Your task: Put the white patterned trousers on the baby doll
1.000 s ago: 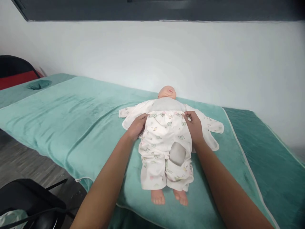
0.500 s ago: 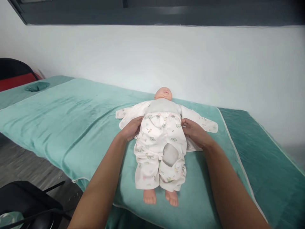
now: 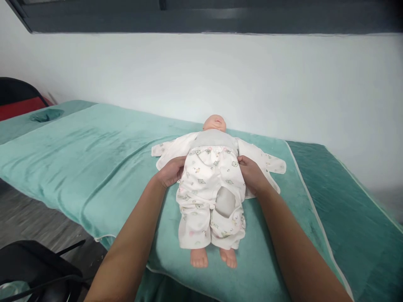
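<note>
A baby doll [image 3: 215,122] lies on its back, its bare feet [image 3: 199,258] toward me. It wears white printed baby pants [image 3: 201,167], pulled up to the waist over a grey cloth torso [image 3: 214,138]; a gap at one leg shows grey cloth. A matching shirt [image 3: 252,151] is spread out under the doll, with both sleeves stretched sideways. At the left side of the pants, my left hand [image 3: 172,170] has its fingers closed on the fabric, fingertips partly hidden. My right hand [image 3: 251,173] pinches the opposite side of the pants just below the waistband.
The doll rests on a massage bed with a teal cover [image 3: 103,167] and a face hole [image 3: 47,115] at the far left. A white wall [image 3: 201,75] runs behind it. Black chairs [image 3: 40,268] stand at the lower left and far left edge.
My right hand has turned and shifted slightly left and inward along the pants' side, uncovering more of the shirt's edge. The waistband sits slightly higher; my left hand stays nearly in place.
</note>
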{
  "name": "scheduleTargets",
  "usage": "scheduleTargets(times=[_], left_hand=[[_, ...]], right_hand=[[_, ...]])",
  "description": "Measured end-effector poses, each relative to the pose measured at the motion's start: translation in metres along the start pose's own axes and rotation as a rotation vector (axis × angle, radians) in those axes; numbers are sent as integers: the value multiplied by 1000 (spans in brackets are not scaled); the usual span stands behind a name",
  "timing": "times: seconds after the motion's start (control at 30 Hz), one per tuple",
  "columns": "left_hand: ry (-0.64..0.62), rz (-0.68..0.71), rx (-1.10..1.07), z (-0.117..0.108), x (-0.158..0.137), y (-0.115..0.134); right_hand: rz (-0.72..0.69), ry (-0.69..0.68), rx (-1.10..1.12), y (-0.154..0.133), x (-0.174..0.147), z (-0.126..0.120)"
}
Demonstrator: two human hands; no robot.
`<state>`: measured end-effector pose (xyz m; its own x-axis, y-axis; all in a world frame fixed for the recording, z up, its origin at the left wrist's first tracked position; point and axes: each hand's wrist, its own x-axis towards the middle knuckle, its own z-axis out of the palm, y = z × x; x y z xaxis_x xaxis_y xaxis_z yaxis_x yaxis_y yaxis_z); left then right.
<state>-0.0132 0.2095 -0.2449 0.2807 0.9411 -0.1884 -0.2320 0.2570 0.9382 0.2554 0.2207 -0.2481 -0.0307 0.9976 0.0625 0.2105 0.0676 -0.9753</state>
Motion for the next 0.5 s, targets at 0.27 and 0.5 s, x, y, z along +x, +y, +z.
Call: scheduleTargets(times=[0.27, 0.5], left_hand=[[-85, 28, 141, 6, -9, 3], [-55, 1, 165, 7, -11, 4]], right_hand=[[38, -55, -115, 0, 4, -5], [118, -95, 22, -12, -1, -2]])
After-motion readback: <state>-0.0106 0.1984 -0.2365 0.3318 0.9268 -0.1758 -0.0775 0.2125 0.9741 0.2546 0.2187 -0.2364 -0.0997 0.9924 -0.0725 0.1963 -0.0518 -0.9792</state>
